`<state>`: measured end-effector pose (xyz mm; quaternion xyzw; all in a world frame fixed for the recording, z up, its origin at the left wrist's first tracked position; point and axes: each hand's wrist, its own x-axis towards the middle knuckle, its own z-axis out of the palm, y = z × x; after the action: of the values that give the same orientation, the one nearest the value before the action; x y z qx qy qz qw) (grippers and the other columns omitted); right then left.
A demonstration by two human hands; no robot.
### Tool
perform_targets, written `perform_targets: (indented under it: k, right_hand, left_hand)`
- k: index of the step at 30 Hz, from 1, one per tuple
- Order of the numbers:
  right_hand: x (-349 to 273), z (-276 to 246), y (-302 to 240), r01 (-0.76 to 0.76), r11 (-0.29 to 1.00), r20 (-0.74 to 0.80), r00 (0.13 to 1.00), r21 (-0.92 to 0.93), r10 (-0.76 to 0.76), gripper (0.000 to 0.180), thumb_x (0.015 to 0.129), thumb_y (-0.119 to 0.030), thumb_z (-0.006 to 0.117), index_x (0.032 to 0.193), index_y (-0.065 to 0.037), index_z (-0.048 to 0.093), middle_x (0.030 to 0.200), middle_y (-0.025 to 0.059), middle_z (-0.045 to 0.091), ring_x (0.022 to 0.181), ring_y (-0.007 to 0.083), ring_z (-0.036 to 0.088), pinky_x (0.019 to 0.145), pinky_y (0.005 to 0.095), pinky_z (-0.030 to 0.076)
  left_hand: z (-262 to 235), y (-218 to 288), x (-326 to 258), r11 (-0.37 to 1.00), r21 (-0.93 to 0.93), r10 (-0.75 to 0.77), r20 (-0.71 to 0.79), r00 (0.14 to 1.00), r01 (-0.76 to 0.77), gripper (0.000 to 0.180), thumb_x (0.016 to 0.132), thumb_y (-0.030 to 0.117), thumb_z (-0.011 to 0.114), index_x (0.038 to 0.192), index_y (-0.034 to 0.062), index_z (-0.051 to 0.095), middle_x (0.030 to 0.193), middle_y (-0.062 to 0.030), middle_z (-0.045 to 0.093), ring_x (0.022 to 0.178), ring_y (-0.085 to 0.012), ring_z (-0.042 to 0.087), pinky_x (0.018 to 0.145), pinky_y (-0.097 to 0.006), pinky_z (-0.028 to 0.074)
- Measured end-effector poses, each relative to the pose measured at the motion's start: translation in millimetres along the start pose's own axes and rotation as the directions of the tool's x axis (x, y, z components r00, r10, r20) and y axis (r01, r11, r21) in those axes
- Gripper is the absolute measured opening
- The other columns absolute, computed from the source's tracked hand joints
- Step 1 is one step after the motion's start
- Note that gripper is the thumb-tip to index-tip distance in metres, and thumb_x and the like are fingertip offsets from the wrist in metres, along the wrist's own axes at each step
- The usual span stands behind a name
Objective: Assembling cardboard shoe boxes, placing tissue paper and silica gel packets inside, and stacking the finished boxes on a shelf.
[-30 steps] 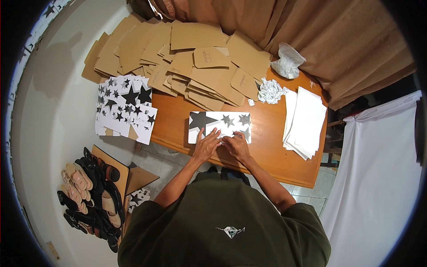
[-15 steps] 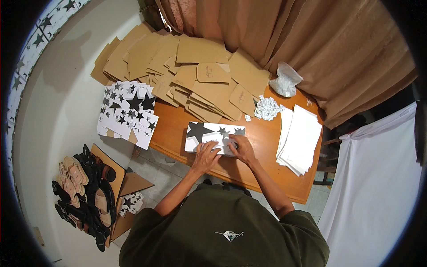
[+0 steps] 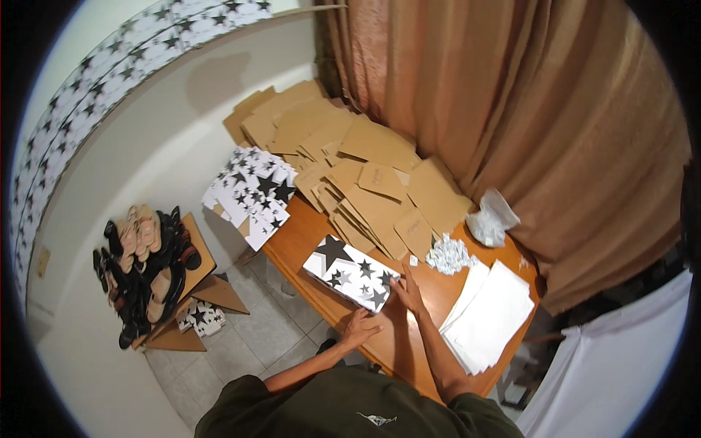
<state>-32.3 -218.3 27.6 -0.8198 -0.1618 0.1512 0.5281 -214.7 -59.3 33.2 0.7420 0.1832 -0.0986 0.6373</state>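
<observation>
A closed white box [image 3: 358, 279] with black and grey stars lies on the wooden table in front of me. My left hand [image 3: 360, 332] is just off its near right corner, fingers apart and nothing in them. At the box's right end is my right hand [image 3: 409, 294], its thumb against the edge and its fingers stretched out. Beyond the box spreads a big heap of brown cardboard pieces [image 3: 372, 212]. A pile of star-printed sheets [image 3: 252, 193] sits at the table's left end.
Small white packets [image 3: 447, 255] lie heaped beside a clear plastic bag [image 3: 492, 219]. White paper sheets [image 3: 489, 314] cover the table's right side. To the left, shoes [image 3: 146, 255] sit on a board above the tiled floor [image 3: 270, 306]. A brown curtain [image 3: 511, 109] hangs behind.
The view has turned, so the table appears slanted. My hands have come off the box's top; the left has drawn back toward me, and the right has moved to the right end.
</observation>
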Motion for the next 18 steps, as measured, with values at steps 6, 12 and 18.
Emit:
perform_targets:
  k: [6,12,18]
  right_hand:
    - [-31.4,-0.7,16.6,0.154,0.976,0.076,0.983,0.157,-0.168,0.098,0.089,-0.043,0.075,0.162,-0.006,0.02,0.126,0.0179,0.057,0.114,0.0301,0.055,0.102,0.0426,0.044]
    - [-77.2,21.0,-60.4,0.205,0.923,0.231,0.929,0.326,-0.288,0.1,0.08,-0.032,0.086,0.158,-0.006,0.028,0.135,0.0212,0.04,0.129,0.0348,0.042,0.114,0.0435,0.034]
    - [-89.1,52.2,-96.9,0.441,0.887,0.311,0.832,0.133,-0.46,0.106,0.083,-0.028,0.084,0.161,-0.005,0.015,0.135,0.0226,0.044,0.125,0.0352,0.048,0.108,0.0426,0.04]
  left_hand:
    - [12.8,18.0,-35.7,0.988,-0.086,0.088,-0.373,0.924,-0.129,0.103,0.076,0.038,0.09,0.155,0.0024,0.034,0.144,-0.021,0.047,0.134,-0.0349,0.047,0.111,-0.043,0.04]
    - [-19.1,15.2,-70.0,0.959,0.194,0.282,-0.605,0.745,-0.206,0.097,0.077,0.031,0.089,0.154,0.0032,0.037,0.133,-0.0194,0.049,0.128,-0.0335,0.049,0.109,-0.042,0.041]
    - [-44.3,18.6,-105.4,0.959,0.119,0.253,-0.767,0.59,-0.256,0.079,0.083,0.015,0.082,0.151,0.0034,0.043,0.126,-0.0172,0.05,0.117,-0.0306,0.055,0.102,-0.039,0.048]
